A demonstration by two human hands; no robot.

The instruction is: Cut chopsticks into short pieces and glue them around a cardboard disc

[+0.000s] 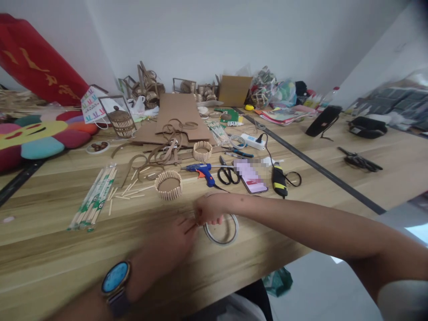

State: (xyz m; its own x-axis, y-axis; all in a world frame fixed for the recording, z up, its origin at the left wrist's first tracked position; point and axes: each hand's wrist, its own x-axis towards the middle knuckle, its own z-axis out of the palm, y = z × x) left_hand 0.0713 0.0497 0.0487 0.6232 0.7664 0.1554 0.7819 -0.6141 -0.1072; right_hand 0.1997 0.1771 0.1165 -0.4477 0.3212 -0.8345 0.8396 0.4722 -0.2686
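Note:
My right hand (209,209) is closed at the table's front, its fingers curled over the left side of a white ring that looks like a roll of tape (237,232). My left hand (177,238) reaches in from the lower left, a watch on its wrist, and meets my right hand at the fingertips. Motion smears the left fingers, and whatever lies between the two hands is hidden. Just beyond them stand a round band of short wooden sticks (169,186) and a similar band (202,151). A blue glue gun (203,171) lies behind my right hand.
Scissors (229,171), a phone (250,176) and a black-yellow tool (279,180) lie beyond my right forearm. Bagged sticks (95,196) and loose sticks are at left. Cardboard (177,109), a power strip (253,141) and finished stick baskets (122,122) stand farther back.

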